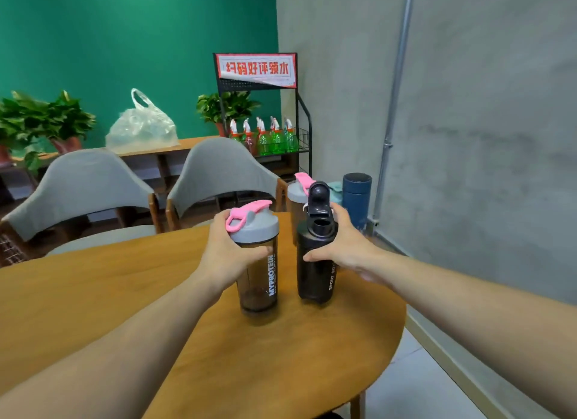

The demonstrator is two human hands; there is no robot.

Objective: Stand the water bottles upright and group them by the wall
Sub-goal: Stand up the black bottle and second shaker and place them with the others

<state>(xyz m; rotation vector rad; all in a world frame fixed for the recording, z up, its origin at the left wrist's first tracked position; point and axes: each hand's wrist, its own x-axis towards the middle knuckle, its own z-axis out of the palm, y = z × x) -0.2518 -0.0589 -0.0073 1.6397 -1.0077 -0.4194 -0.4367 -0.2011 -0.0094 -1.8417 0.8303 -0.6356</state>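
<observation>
Left hand (223, 250) grip clamped on smoky shaker bottle (259, 272), upright mid-bench (93, 293). Right hand (346, 247) grip clamped on black sport bottle (315, 275), upright just right. Far right by wall (484, 137): second shaker (296, 197), blue flask (357, 197), upright.

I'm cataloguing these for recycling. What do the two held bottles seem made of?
Shaker bottle: likely smoky translucent plastic, since its inside shows through; matte grey lid. Black sport bottle: likely opaque glossy plastic, given the highlights on its side.
</observation>
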